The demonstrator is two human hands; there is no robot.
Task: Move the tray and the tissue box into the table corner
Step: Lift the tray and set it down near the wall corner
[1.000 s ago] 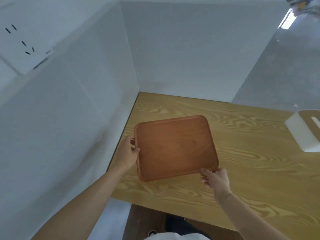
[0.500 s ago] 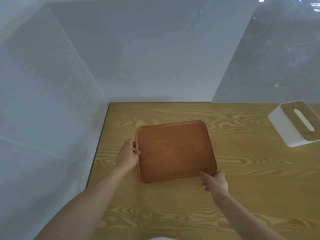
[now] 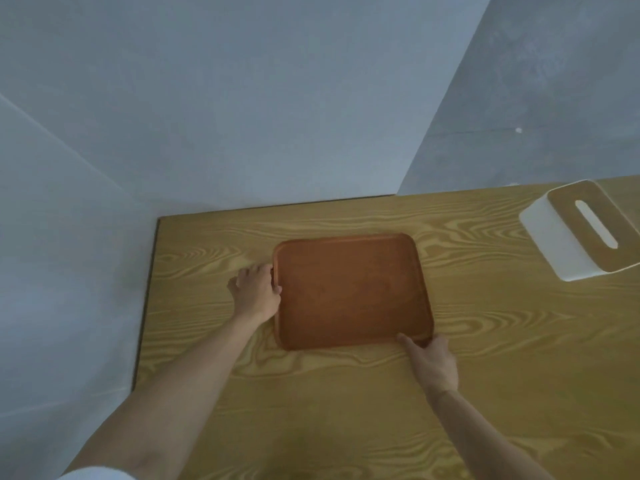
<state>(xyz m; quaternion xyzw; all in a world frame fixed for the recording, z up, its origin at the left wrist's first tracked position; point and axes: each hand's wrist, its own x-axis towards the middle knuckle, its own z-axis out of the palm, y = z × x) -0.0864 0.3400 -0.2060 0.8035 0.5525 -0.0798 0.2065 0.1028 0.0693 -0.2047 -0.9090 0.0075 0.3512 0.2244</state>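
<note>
A reddish-brown wooden tray lies flat on the wooden table, a short way in from the far left corner. My left hand grips the tray's left rim, thumb on top. My right hand holds the tray's near right corner, with fingers against the rim. A white tissue box with a wooden top and a slot stands at the far right of the table, well apart from the tray and from both hands.
Grey-white walls meet behind the table's far left corner. The table's left edge runs along the left wall. A bare strip of tabletop lies between the tray and both walls.
The head camera has turned right and down, so the table now fills more of the view. The tray has moved only slightly on the table; both hands keep their hold.
</note>
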